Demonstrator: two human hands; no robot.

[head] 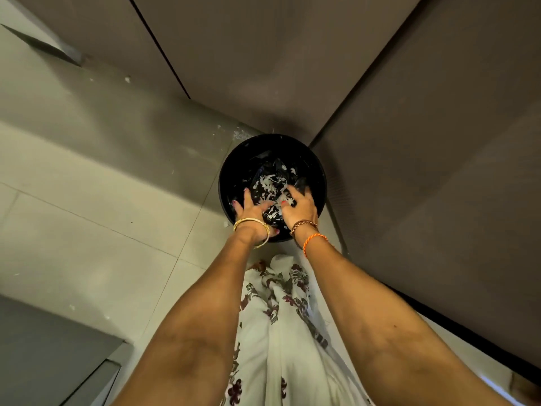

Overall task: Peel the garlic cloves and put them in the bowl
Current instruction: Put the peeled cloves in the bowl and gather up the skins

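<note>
Two hands reach out in front of me over a round black bin [234,171] that stands on the tiled floor [87,230] in the corner where dark cabinet fronts [292,54] meet. My left hand [253,213] is over the near left part of the bin's mouth, fingers spread and fairly straight, holding nothing that I can make out. My right hand [301,205] is over the near right part, fingers spread and slightly bent, tips pointing down into the bin; I see nothing gripped in it either.

Inside the bin, on a crumpled black liner, lies a scatter of pale garlic peels [268,183]. They sit just beyond and between my fingertips, the nearest flakes right beside the right hand's fingers and under the gap between the two hands. Whether any flakes stick to my palms I cannot tell. I see no whole cloves and no bowl from here.

A few white flakes [238,133] lie on the floor just behind the bin's left rim. Gold bangles [251,222] circle my left wrist, and a brown and an orange thread band [313,238] my right. My white flowered garment [281,317] hangs below, between my forearms.
</note>
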